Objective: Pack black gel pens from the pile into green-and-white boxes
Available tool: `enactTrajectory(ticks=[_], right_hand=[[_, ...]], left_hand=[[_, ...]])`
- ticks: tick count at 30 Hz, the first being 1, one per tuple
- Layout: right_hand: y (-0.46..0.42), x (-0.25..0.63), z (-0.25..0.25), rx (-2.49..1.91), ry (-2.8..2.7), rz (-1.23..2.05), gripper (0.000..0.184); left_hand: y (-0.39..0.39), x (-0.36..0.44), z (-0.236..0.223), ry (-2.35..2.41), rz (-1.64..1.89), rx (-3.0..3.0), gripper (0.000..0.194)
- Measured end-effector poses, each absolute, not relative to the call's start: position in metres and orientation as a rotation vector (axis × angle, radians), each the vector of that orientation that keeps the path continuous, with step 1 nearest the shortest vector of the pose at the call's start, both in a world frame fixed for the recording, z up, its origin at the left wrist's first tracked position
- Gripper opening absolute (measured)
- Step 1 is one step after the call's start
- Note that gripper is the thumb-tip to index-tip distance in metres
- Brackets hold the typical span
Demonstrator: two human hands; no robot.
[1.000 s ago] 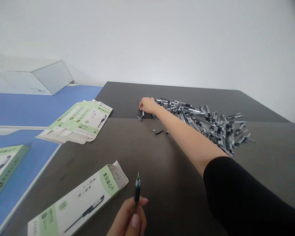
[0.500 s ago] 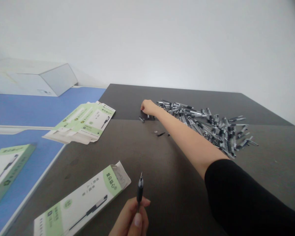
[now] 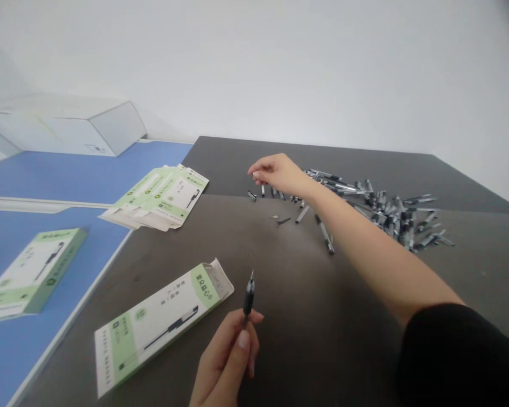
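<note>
My left hand (image 3: 231,350), at the near middle, pinches an uncapped black gel pen (image 3: 249,295) with its metal tip pointing up and away. Beside it lies a white-and-green pen box (image 3: 161,328), its flap end open toward the pen. Over the far part of the dark table my right hand (image 3: 277,171) is raised with fingertips closed together; whatever is between them is too small to make out. Below those fingers are a few loose pen caps (image 3: 251,195). A big heap of capped pens (image 3: 390,215) spreads to the right, partly hidden behind my right forearm.
Flattened pen boxes (image 3: 165,198) lie overlapped at the left edge of the dark table (image 3: 305,339). Another pen box (image 3: 38,271) rests on the blue table (image 3: 76,175). A large white carton (image 3: 72,127) stands behind, against the wall. Small dark scraps (image 3: 283,221) lie mid-table.
My right hand has lifted from the loose caps and drawn slightly right, uncovering pens by the forearm. My left hand still grips the pen. The view has shifted a little.
</note>
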State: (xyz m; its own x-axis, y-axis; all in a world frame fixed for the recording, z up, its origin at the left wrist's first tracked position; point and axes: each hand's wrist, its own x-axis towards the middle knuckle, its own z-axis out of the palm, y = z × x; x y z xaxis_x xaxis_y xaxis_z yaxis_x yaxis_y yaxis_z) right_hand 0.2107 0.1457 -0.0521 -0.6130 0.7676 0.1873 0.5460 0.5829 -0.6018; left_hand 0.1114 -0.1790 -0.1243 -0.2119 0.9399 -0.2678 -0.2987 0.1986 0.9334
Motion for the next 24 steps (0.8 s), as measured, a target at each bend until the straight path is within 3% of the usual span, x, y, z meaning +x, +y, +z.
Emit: enactTrajectory(ticks=[4,11,15,24], right_hand=[[0.071,0.254,-0.023,-0.708,-2.302,1.184,0.02],[-0.009,0.282,-0.009,-0.729,-2.134,1.529,0.015],[-0.02,0.283,-0.008,-0.755,-2.183,1.524,0.002],[-0.03,0.282,-0.007,-0.761,-2.42,1.261,0.007]], left_hand=[[-0.177,0.113,-0.121,1.266,1.316,0.719,0.034],[-0.173,0.114,-0.122,1.299,1.292,0.827,0.033],[-0.17,0.11,-0.124,1.296,1.222,0.912,0.038],[-0.17,0.112,-0.124,1.31,1.226,0.966,0.037]])
